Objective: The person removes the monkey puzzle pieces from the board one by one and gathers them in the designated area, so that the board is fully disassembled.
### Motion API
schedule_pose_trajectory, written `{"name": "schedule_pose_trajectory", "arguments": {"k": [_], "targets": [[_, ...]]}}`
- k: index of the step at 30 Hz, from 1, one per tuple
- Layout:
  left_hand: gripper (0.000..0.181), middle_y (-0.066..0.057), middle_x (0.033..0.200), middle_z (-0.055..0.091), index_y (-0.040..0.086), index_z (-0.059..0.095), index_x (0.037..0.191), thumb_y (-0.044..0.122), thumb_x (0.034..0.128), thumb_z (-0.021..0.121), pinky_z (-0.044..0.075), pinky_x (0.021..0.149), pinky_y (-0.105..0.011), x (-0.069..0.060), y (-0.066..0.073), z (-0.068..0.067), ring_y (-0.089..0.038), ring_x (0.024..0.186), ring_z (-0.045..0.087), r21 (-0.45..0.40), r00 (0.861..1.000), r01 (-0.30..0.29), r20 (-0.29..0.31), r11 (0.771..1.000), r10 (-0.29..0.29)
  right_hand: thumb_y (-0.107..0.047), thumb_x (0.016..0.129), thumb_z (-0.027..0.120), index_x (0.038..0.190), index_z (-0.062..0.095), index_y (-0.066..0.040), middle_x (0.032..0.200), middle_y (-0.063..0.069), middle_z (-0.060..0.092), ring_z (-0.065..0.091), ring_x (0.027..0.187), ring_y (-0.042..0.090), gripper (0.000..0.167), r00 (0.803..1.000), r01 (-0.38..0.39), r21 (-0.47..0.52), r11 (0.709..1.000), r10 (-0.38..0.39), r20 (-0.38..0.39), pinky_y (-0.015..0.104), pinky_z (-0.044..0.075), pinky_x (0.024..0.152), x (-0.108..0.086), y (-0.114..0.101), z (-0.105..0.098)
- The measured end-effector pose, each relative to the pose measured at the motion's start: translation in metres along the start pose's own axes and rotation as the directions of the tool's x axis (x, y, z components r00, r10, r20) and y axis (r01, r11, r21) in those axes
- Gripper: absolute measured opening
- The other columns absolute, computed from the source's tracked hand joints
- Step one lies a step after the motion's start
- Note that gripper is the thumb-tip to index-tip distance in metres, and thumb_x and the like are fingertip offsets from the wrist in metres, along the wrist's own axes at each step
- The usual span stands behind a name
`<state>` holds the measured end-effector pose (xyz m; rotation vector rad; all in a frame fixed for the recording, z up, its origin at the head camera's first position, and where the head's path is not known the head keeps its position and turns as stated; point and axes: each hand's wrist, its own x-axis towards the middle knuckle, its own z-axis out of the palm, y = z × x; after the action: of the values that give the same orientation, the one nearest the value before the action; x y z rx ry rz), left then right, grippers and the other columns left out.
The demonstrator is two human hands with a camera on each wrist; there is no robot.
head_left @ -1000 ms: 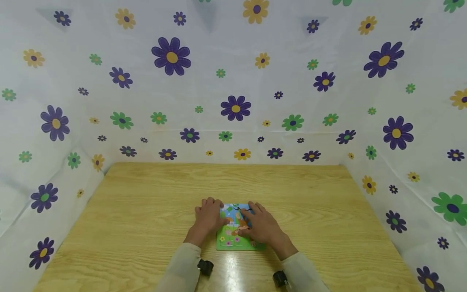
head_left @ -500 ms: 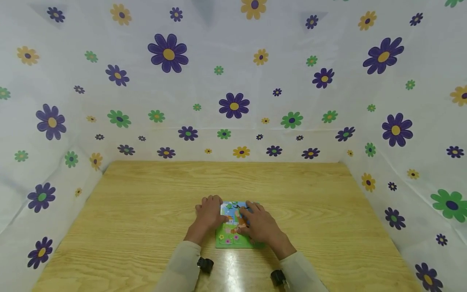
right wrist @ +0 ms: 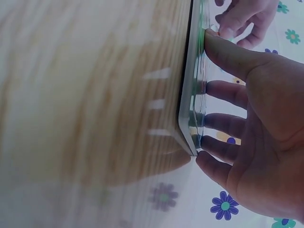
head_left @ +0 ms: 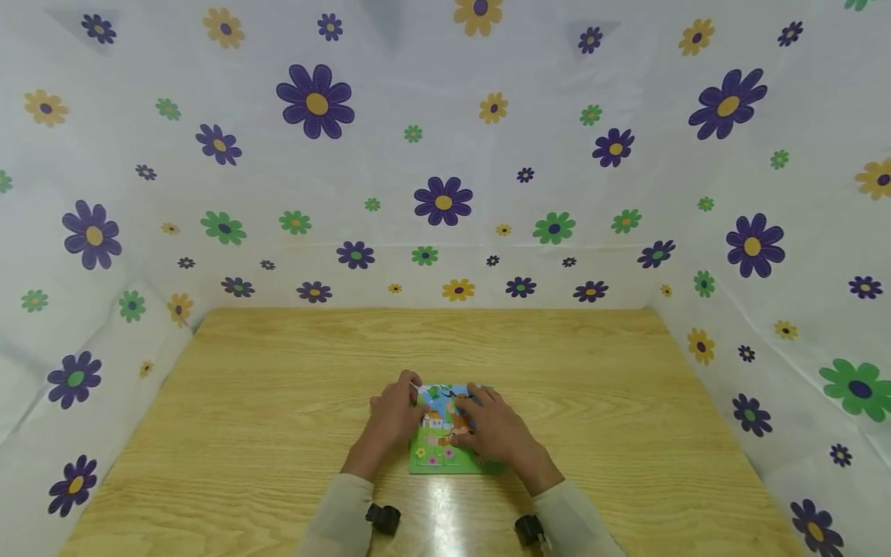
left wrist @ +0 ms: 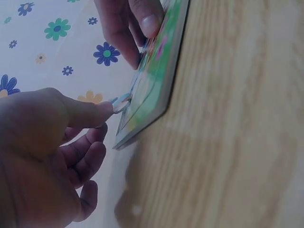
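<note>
plainly a piece (left wrist: 122, 103) pinched in the left hand (head_left: 392, 418), right hand (head_left: 500, 429) splayed on the puzzle (head_left: 433, 455)

Left grip (head_left: 393, 416) pinches, thumb (left wrist: 88, 113) extended; right grip (head_left: 499, 431) rests palm-down, fingers (right wrist: 225, 92) spread.

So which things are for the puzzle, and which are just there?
For the puzzle:
puzzle, under the right hand
piece, pinched by the left hand

Just there:
flowery sheet
table
black wrist gadgets
</note>
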<state>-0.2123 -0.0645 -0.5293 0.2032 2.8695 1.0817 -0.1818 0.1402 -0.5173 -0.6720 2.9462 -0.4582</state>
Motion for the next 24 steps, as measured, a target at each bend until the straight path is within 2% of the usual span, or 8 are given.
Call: {"name": "schedule_pose_trajectory", "arguments": {"k": [4, 7, 9, 16, 18, 24], "targets": [[0.034, 0.002, 0.088, 0.055, 0.011, 0.049, 0.117, 0.018, 0.0891, 0.069, 0.034, 0.088, -0.05, -0.002, -0.007, -0.009, -0.014, 0.078, 0.051, -0.116, 1.0, 0.025, -0.016, 0.993, -0.027, -0.046, 0.085, 0.07, 0.134, 0.055, -0.01, 0.149, 0.02, 0.041, 0.039, 0.136, 0.043, 0.062, 1.0, -0.003, 0.03, 1.0, 0.003, -0.001, 0.054, 0.038, 0.107, 0.0, -0.001, 0.001], [0.035, 0.002, 0.089, 0.055, 0.011, 0.048, 0.119, 0.019, 0.0903, 0.066, 0.034, 0.095, -0.053, -0.003, -0.013, -0.017, -0.013, 0.078, 0.053, -0.154, 0.998, 0.047, -0.028, 0.987, -0.052, -0.046, 0.085, 0.07, 0.134, 0.055, -0.01, 0.15, 0.02, 0.04, 0.038, 0.137, 0.043, 0.063, 1.0, -0.013, 0.045, 0.999, 0.013, 0.005, 0.054, 0.039, 0.106, 0.0, -0.001, 0.0], [0.034, 0.002, 0.091, 0.056, 0.012, 0.048, 0.121, 0.019, 0.0912, 0.064, 0.033, 0.097, -0.055, -0.003, -0.019, -0.021, -0.013, 0.078, 0.054, -0.152, 0.998, 0.054, -0.036, 0.987, -0.061, -0.046, 0.085, 0.07, 0.134, 0.055, -0.01, 0.15, 0.02, 0.039, 0.038, 0.137, 0.043, 0.063, 1.0, -0.02, 0.05, 0.999, 0.019, 0.011, 0.054, 0.04, 0.105, -0.001, -0.002, 0.0], [0.036, -0.002, 0.096, 0.058, 0.009, 0.047, 0.124, 0.018, 0.0917, 0.061, 0.037, 0.088, -0.053, -0.003, -0.033, -0.033, -0.014, 0.076, 0.054, -0.137, 0.996, 0.057, -0.057, 0.989, -0.065, -0.045, 0.085, 0.071, 0.134, 0.055, -0.009, 0.149, 0.02, 0.04, 0.039, 0.136, 0.043, 0.063, 1.0, -0.012, 0.046, 0.999, 0.011, 0.004, 0.055, 0.041, 0.103, -0.003, -0.004, -0.003], [0.036, -0.001, 0.097, 0.058, 0.01, 0.047, 0.124, 0.02, 0.0923, 0.06, 0.034, 0.092, -0.056, -0.004, -0.037, -0.035, -0.014, 0.077, 0.055, -0.135, 0.995, 0.069, -0.057, 0.988, -0.077, -0.044, 0.084, 0.072, 0.133, 0.056, -0.008, 0.148, 0.02, 0.041, 0.04, 0.135, 0.042, 0.062, 1.0, -0.012, 0.05, 0.999, 0.012, 0.0, 0.055, 0.043, 0.102, -0.003, -0.004, -0.003], [0.036, -0.002, 0.102, 0.06, 0.01, 0.046, 0.126, 0.021, 0.094, 0.057, 0.037, 0.089, -0.051, -0.005, -0.051, -0.044, -0.015, 0.084, 0.06, -0.121, 0.992, 0.105, -0.062, 0.987, -0.114, -0.044, 0.083, 0.073, 0.133, 0.057, -0.013, 0.146, 0.022, 0.04, 0.041, 0.132, 0.044, 0.06, 0.998, -0.055, 0.081, 0.995, 0.055, 0.002, 0.054, 0.051, 0.088, -0.003, -0.004, -0.003]]}}
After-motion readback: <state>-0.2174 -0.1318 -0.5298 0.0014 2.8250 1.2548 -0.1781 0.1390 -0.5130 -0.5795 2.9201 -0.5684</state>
